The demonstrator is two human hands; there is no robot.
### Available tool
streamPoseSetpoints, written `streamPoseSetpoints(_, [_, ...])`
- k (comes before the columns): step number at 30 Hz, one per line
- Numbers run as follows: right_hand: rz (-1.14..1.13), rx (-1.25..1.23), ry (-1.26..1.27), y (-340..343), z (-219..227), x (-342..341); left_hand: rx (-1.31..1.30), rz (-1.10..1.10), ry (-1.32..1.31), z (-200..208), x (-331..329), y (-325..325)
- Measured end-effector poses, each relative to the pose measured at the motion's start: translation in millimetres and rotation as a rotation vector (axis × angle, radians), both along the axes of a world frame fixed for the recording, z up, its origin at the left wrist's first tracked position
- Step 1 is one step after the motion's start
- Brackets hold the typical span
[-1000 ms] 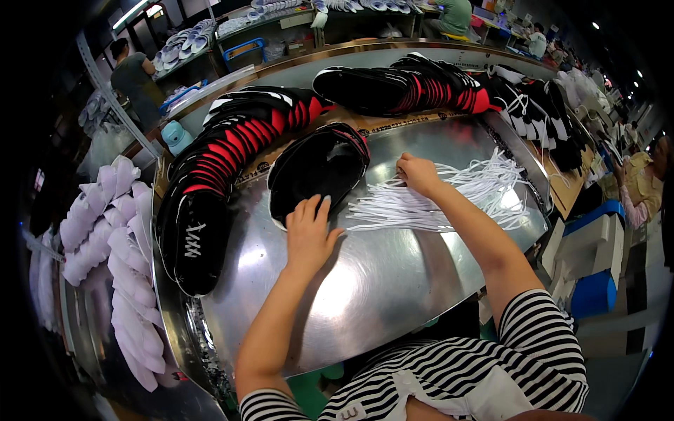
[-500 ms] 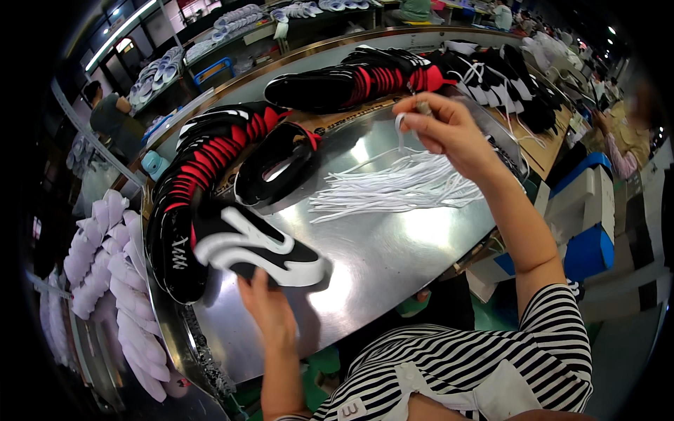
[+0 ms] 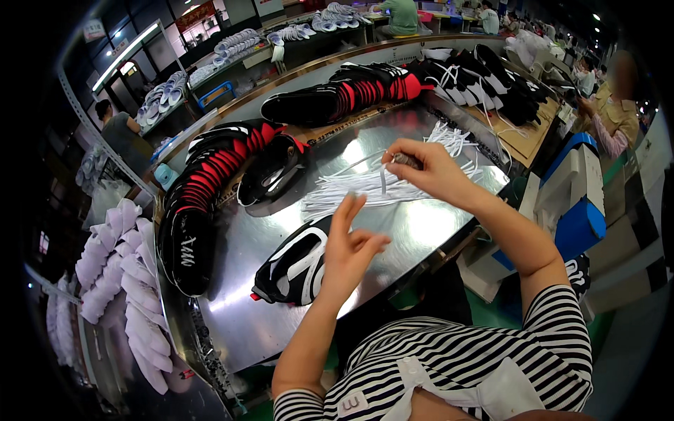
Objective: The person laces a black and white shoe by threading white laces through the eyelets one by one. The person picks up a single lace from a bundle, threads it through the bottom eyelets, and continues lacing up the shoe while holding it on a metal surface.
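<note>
One lace hangs pinched in the right hand, seemingly to part it from the bundle; the upper lies within reach of the spread left hand.

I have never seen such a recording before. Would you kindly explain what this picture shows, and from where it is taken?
There is no machine here, only a person's two bare hands. A wide fisheye camera worn on the head looks down, so straight edges appear bent. On the metal table lie a bundle of white laces and a black-and-white shoe upper; black-and-red uppers line its edge. The right hand pinches one white lace, which hangs down. The left hand is open over the shoe upper; whether it touches is unclear.
</note>
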State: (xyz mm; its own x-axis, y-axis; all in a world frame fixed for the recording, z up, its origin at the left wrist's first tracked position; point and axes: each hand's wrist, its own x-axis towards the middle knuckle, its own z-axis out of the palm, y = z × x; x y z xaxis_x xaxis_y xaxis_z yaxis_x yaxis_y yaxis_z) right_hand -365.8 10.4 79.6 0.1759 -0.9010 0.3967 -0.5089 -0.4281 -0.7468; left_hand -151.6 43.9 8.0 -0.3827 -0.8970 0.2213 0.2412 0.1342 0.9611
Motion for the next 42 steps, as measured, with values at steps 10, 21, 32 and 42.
streamPoseSetpoints(10, [-0.102,0.018,-0.428,56,33,-66,-0.290,0.290,-0.553,-46,-8,-120])
streamPoseSetpoints(21, [0.052,0.316,-0.391,27,-80,-3,-0.837,0.042,-0.621,-17,-39,-57])
streamPoseSetpoints(32, [0.169,0.633,-0.666,37,-103,-17,-0.900,0.130,-0.689,-27,-15,-72])
streamPoseSetpoints(42, [0.659,-0.269,-0.948,149,7,-132,-0.985,0.001,-1.356,-52,-9,-158])
